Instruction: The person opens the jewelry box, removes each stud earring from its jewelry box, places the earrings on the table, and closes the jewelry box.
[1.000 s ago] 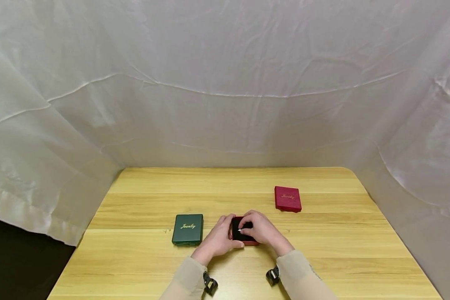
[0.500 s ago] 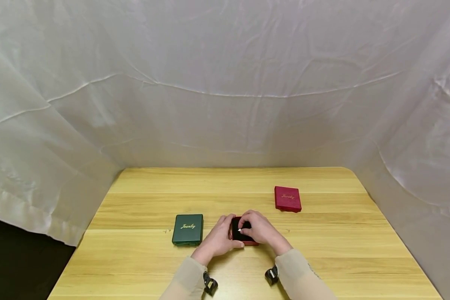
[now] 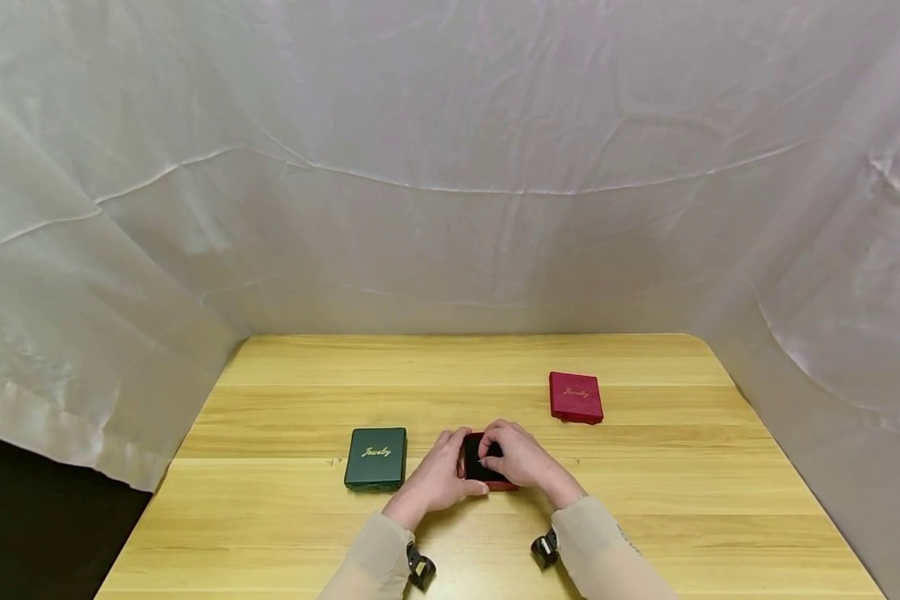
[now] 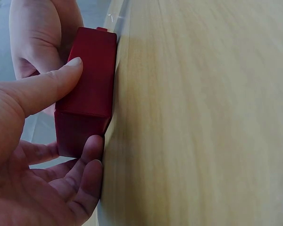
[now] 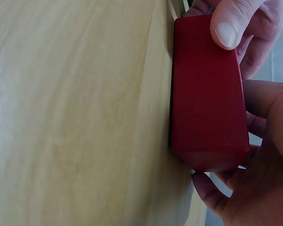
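Observation:
A small red jewelry box [image 3: 501,487] with a black insert [image 3: 475,472] sits lidless on the table between both hands. My left hand [image 3: 437,479] grips its left side, the thumb lying along the near wall and the fingers round the far part. My right hand [image 3: 523,460] reaches in over the insert, thumb and index fingertip pinched on a small shiny piece [image 3: 481,461], mostly hidden by the fingers. In the left wrist view, the left thumb [image 4: 61,82] presses the red wall. From the right wrist view, the outer fingers of the right hand stand beside the box's right end.
A green box [image 3: 376,458] lettered "Jewelry" lies left of the hands. Further back to the right is a red lid [image 3: 575,397] with matching gold lettering. Pale cloth [image 3: 450,250] hangs behind and along the sides of the wooden table [image 3: 682,500].
The shiny piece at the right fingertips shows less than before, now only a faint glint. The right fingertips have shifted very slightly; the left hand and box stay put.

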Demonstrator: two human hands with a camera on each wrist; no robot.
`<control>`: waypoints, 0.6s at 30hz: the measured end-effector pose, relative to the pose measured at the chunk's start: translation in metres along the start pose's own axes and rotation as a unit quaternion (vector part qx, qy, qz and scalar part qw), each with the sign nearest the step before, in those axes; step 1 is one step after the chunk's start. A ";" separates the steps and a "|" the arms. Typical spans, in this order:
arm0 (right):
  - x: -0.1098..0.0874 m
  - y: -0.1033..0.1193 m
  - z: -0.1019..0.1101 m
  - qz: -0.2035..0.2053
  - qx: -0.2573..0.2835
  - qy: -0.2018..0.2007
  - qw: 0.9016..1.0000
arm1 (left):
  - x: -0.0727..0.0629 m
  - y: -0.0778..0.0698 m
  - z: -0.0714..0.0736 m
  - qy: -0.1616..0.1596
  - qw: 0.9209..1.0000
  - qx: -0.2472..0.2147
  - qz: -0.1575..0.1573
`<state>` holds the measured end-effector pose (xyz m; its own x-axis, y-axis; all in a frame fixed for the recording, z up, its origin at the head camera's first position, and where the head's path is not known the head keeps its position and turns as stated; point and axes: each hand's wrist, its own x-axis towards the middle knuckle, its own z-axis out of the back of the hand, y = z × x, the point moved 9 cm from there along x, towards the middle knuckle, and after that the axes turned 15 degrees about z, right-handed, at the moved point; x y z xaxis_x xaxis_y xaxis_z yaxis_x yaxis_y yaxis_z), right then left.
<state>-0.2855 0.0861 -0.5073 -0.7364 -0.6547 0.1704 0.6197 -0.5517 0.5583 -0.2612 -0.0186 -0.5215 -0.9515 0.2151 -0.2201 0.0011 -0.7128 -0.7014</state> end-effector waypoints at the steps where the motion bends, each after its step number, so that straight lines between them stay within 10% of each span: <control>1: 0.000 0.000 0.000 0.000 0.000 -0.001 1.000 | 0.000 0.000 0.000 0.001 1.000 0.000 0.000; 18: -0.003 -0.001 0.001 0.005 0.029 -0.006 1.000 | 0.000 0.001 0.000 0.003 1.000 0.000 0.004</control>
<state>-0.2841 0.0891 -0.5081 -0.7331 -0.6540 0.1865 0.6113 -0.5136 0.6020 -0.2615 -0.0189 -0.5221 -0.9498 0.2123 -0.2300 0.0096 -0.7147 -0.6994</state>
